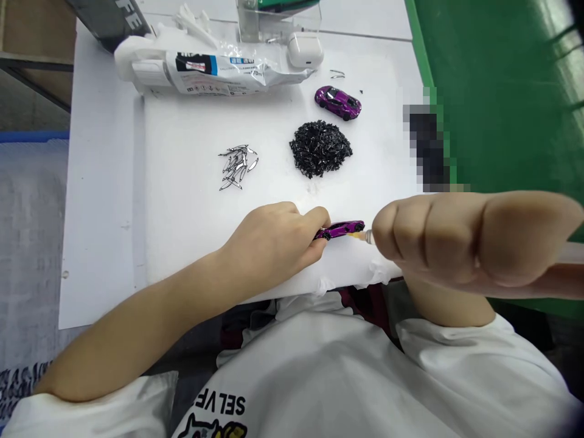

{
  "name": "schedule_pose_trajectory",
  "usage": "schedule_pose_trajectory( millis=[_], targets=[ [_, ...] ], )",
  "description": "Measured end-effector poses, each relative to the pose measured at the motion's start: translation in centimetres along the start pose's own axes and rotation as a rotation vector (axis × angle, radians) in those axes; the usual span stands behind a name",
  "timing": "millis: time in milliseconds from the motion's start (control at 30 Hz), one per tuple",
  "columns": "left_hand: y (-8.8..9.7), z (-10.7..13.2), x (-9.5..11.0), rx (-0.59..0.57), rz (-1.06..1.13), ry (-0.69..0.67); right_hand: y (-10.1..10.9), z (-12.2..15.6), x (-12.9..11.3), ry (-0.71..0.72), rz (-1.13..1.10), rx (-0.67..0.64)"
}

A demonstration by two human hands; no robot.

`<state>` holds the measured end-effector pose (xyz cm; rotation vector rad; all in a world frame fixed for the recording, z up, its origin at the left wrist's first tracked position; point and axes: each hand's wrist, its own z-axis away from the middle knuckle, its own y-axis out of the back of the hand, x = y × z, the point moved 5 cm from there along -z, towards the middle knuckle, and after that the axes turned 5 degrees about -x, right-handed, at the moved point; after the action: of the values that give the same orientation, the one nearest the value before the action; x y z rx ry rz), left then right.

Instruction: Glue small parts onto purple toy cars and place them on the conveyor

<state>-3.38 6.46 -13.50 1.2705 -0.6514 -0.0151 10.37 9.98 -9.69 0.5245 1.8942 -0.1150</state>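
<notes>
My left hand (278,240) pinches one end of a small purple toy car (342,229) between thumb and fingers, holding it just above the white work surface. My right hand (456,237) is a fist wrapped round a glue syringe (568,267), most of which the fingers hide. Its narrow yellowish tip (358,236) points left and meets or nearly meets the lower side of the car. Beyond the hands lies a heap of small glossy black pieces (320,149). A second purple toy car (338,103) rests behind that heap.
Thin black-outlined slivers (238,164) lie left of the heap. At the back are a white plastic tube (219,73), a white earbud case (305,50) and a clear box (278,21). A green surface (502,109) borders the right side, and a dark box (112,24) stands far left.
</notes>
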Motion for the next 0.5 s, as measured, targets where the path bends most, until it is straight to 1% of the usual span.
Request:
schedule_pose_trajectory(
  millis=[33,67,100,133,200,267,367,433,500],
  targets=[
    [0.0,0.0,0.0,0.002,-0.004,0.0,-0.3,-0.3,-0.3,0.092,-0.161,0.037],
    [0.0,0.0,0.0,0.003,-0.007,0.001,-0.5,-0.5,-0.4,0.144,-0.249,0.054],
    [0.0,0.0,0.0,0.004,-0.009,0.002,-0.8,-0.7,-0.4,0.149,-0.265,0.053],
    [-0.1,0.0,0.0,0.004,-0.01,0.003,-1.0,-0.7,-0.2,0.105,-0.211,0.034],
    [-0.1,-0.1,0.0,0.002,-0.007,0.004,-1.4,-0.5,0.1,-0.004,-0.003,-0.048],
    [-0.1,-0.1,0.0,0.004,-0.003,0.006,-1.7,0.2,0.8,-0.144,0.275,-0.203],
    [-0.1,-0.1,-0.1,0.004,-0.003,0.007,-1.6,2.2,2.2,-0.332,0.684,-0.434],
    [-0.1,-0.1,0.0,0.002,-0.005,0.006,-1.6,3.7,2.8,-0.376,0.932,-0.557],
    [-0.1,-0.1,0.0,0.001,-0.009,0.006,-1.6,5.1,3.3,-0.38,1.159,-0.625]
  ],
)
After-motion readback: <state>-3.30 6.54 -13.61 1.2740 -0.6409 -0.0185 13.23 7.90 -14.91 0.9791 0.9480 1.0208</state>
